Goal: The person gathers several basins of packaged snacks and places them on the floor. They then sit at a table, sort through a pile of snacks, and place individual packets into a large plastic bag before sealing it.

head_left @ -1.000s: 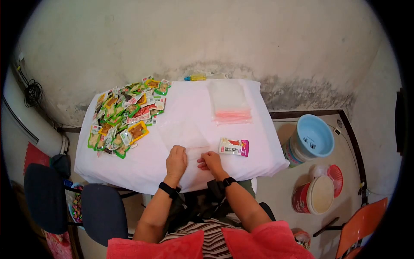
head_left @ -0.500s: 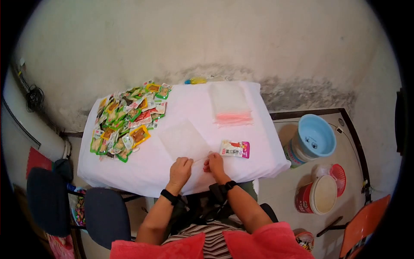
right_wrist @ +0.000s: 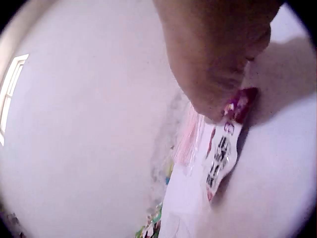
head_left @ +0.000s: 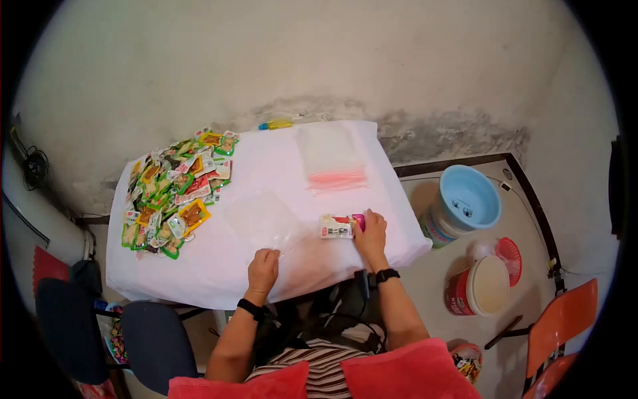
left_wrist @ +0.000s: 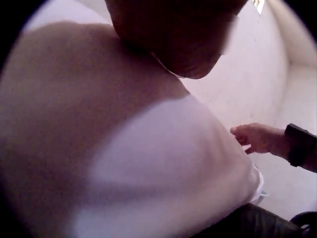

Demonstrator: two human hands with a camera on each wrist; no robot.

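On the white-covered table, a clear plastic bag (head_left: 262,223) lies flat, its near edge pinched by my left hand (head_left: 264,269). In the left wrist view that hand (left_wrist: 178,39) is a dark shape at the top, its fingertips hidden. My right hand (head_left: 371,238) grips the purple end of a white-and-purple snack packet (head_left: 335,227) to the right of the bag. The right wrist view shows the packet (right_wrist: 220,156) slanting down from under the fingers of that hand (right_wrist: 213,59), its printed side visible.
A heap of small snack packets (head_left: 166,193) covers the table's left side. Stacked clear bags with pink edges (head_left: 332,159) lie at the back right. A yellow-and-blue item (head_left: 276,124) sits at the far edge. Chairs (head_left: 156,342), a blue basin (head_left: 468,196) and buckets (head_left: 488,286) stand around.
My right hand has left the bag's edge and moved right to take hold of the snack packet. The left hand keeps the bag's near edge. The head view has shifted slightly.
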